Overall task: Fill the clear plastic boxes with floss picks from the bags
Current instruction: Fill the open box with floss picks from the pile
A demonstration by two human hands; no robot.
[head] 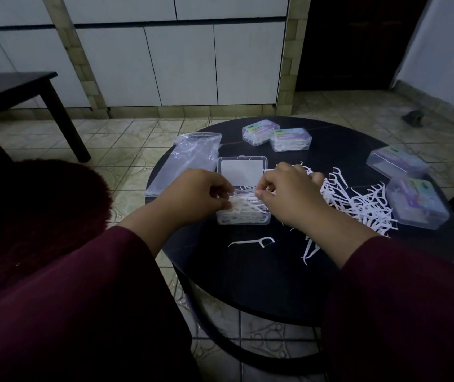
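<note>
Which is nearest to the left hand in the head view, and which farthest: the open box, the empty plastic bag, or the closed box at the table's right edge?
From the left hand:
1. Open box, just to its right; the fingers grip picks over it.
2. Empty plastic bag, behind it at the table's left edge.
3. Closed box, across the table at the right edge, beyond the loose pile.

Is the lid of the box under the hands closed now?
No, the open box has its lid folded back flat on the table, and both hands arrange floss picks inside it.
</note>
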